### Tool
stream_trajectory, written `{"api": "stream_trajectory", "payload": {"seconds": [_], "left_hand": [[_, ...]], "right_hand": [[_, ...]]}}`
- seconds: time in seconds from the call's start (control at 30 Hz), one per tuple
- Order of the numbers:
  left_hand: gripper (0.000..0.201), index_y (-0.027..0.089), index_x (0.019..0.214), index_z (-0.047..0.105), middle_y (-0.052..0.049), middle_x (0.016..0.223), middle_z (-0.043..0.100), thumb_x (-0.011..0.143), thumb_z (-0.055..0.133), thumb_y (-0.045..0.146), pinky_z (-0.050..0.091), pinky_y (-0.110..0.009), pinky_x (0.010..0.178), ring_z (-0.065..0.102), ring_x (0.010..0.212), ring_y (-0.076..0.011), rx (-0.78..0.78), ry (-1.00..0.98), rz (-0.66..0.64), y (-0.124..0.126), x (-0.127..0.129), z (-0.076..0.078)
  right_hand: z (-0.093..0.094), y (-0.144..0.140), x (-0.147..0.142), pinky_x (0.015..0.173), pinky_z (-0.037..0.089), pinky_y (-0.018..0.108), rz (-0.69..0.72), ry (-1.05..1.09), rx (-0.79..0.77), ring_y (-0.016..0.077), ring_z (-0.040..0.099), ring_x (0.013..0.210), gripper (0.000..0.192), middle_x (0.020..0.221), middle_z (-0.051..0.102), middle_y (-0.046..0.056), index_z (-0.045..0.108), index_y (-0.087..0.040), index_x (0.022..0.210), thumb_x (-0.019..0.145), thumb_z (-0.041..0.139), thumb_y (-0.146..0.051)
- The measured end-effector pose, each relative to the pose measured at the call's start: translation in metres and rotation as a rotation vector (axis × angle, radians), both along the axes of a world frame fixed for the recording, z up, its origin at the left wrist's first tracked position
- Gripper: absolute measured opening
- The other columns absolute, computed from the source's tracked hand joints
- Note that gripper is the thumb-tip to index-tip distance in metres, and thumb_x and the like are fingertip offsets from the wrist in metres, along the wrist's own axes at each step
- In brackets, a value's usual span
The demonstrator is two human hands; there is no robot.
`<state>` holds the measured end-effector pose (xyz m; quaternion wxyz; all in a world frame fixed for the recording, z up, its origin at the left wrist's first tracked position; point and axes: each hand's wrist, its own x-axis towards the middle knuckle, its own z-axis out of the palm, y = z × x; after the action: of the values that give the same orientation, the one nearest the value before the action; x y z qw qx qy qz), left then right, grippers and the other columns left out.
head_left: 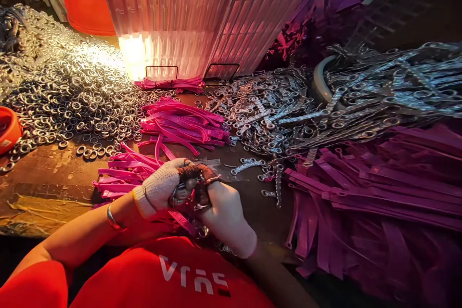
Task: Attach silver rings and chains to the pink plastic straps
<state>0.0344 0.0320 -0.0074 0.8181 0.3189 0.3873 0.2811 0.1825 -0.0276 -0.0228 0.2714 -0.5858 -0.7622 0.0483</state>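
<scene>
Gloved in knit cotton, the left hand (162, 187) and right hand (224, 211) close together around a pink plastic strap (182, 221) and a small metal ring (178, 195) above the worn desk (50, 178), beside heaped shiny steel rings (72, 96).

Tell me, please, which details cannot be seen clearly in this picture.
- Head view: the small metal piece between the left hand and right hand is mostly covered by the gloved fingers.
- The orange bowl is cut off by the left edge.
- The purple straps at right are dark and blurred.
</scene>
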Motion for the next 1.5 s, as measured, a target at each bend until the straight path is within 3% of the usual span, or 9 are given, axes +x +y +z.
{"api": "stream_trajectory", "payload": {"seconds": [0.17,0.33,0.5,0.7,0.83,0.93,1.13,1.33,1.5], "left_hand": [[0.015,0.015,0.079,0.068,0.0,0.063,0.061,0.077,0.07,0.029,0.035,-0.021,0.049,0.048,0.05,-0.0095,0.502,0.367,-0.315,0.06,0.009,-0.003],[0.009,0.015,0.072,0.066,-0.005,0.07,0.063,0.07,0.069,0.007,0.04,-0.024,0.067,0.059,0.074,-0.0177,0.998,0.838,-0.484,0.115,0.03,-0.033],[0.007,0.014,0.07,0.065,-0.003,0.067,0.058,0.07,0.068,0.008,0.038,-0.025,0.063,0.053,0.067,-0.0157,0.968,0.858,-0.508,0.121,0.04,-0.047],[0.021,0.014,0.095,0.071,0.001,0.058,0.056,0.086,0.057,0.027,0.034,-0.022,0.046,0.043,0.046,-0.0098,0.684,0.641,-0.504,0.087,0.004,-0.01],[0.034,0.017,0.078,0.06,0.004,0.047,0.046,0.087,0.061,0.049,0.024,-0.021,0.036,0.034,0.035,-0.0076,0.384,0.469,-0.436,0.057,-0.019,0.011],[0.038,0.018,0.07,0.055,0.004,0.048,0.046,0.088,0.059,0.051,0.025,-0.021,0.038,0.036,0.038,-0.0078,0.448,0.477,-0.387,0.041,-0.024,0.016],[0.012,0.017,0.07,0.065,-0.003,0.071,0.065,0.078,0.057,0.014,0.041,-0.024,0.062,0.054,0.066,-0.0146,0.948,0.539,-0.429,0.026,-0.02,0.009],[0.022,0.012,0.076,0.069,-0.003,0.071,0.065,0.086,0.057,0.029,0.041,-0.022,0.06,0.053,0.064,-0.0131,0.695,0.477,-0.368,0.025,-0.027,-0.002],[0.018,0.013,0.081,0.072,-0.004,0.078,0.069,0.084,0.058,0.024,0.045,-0.021,0.065,0.056,0.069,-0.0125,0.651,0.45,-0.334,0.017,-0.028,0.002]], "right_hand": [[-0.014,0.007,0.022,0.076,0.053,0.033,-0.153,0.51,-0.188,0.0225,0.067,0.084,0.028,0.091,0.075,0.007,0.071,-0.019,0.104,0.092,0.047,-0.029],[-0.027,0.012,0.037,0.089,0.053,0.039,-0.264,0.621,-0.166,0.0256,0.068,0.098,0.028,0.105,0.075,0.01,0.071,-0.02,0.108,0.091,0.05,-0.027],[-0.031,0.015,0.037,0.091,0.053,0.038,-0.179,0.581,-0.195,0.0246,0.068,0.102,0.035,0.113,0.075,0.009,0.069,-0.02,0.118,0.09,0.047,-0.02],[-0.018,0.022,0.031,0.094,0.05,0.037,-0.033,0.341,-0.167,0.0256,0.065,0.106,0.044,0.115,0.072,0.012,0.065,-0.018,0.124,0.085,0.046,-0.011],[-0.005,0.026,0.02,0.083,0.047,0.033,-0.019,0.025,-0.15,0.0249,0.063,0.093,0.042,0.101,0.072,0.012,0.069,-0.015,0.111,0.076,0.048,-0.006],[0.004,0.024,0.01,0.07,0.04,0.032,0.0,-0.211,-0.118,0.023,0.058,0.08,0.028,0.091,0.07,0.012,0.069,-0.016,0.094,0.072,0.054,-0.008],[0.007,0.02,0.002,0.06,0.029,0.034,-0.016,-0.38,-0.01,0.0208,0.051,0.067,0.013,0.078,0.066,0.011,0.064,-0.018,0.075,0.07,0.057,-0.009],[0.015,0.016,0.009,0.072,0.04,0.03,0.046,-0.181,-0.178,0.0214,0.058,0.082,0.031,0.091,0.069,0.01,0.065,-0.018,0.092,0.069,0.048,-0.005],[0.015,0.019,0.011,0.06,0.031,0.03,0.071,-0.26,-0.294,0.0179,0.053,0.064,0.024,0.072,0.067,0.006,0.063,-0.018,0.08,0.066,0.047,-0.005]]}}
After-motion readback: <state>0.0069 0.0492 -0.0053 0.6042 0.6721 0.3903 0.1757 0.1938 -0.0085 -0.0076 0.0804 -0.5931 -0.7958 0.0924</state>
